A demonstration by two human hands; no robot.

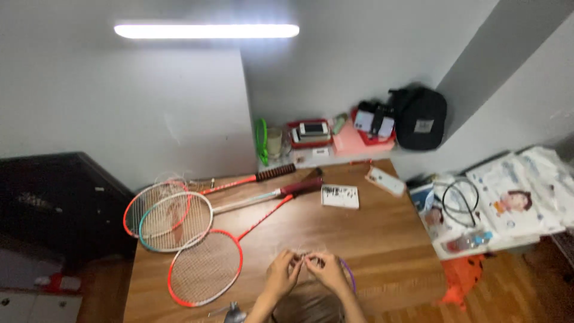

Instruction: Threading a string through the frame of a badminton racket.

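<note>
Wooden bench: brown top, set against a grey wall
Rackets: three, red-framed, lying overlapped on the bench's left half; handles pointing right
Black bag: on the ledge behind
White box: flat, mid-bench
Left hand; right hand: near edge, fingers pinched narrow on pale thin string between them; purple loop beside the right hand

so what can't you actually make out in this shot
- What the left hand and right hand pinch: thin strands, too small and blurred in the head view.
- Purple racket: mostly hidden behind the right hand.
- Small white box: contents too small.
- Grey object: cut off by the bottom edge.
</note>
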